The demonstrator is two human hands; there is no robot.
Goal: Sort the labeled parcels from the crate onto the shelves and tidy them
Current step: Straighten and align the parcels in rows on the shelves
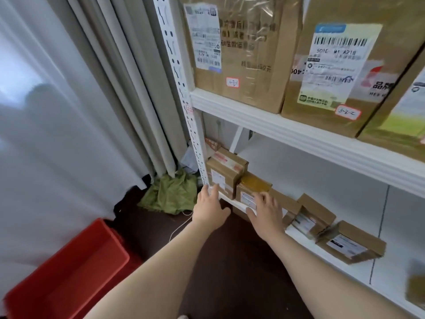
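With the left hand (208, 203) flat against the corner box (222, 173) and the right hand (266, 210) open on the next box (250, 192) on the low shelf (333, 269), I'd nudge both back squarely, labels facing out.

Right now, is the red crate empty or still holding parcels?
Empty as far as visible: the red crate shows only bare red inside. Its near end is cut off by the frame.

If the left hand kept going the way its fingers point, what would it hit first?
Probably the leftmost small parcel on the lower shelf; the left hand looks almost at its labelled front, depth unclear.
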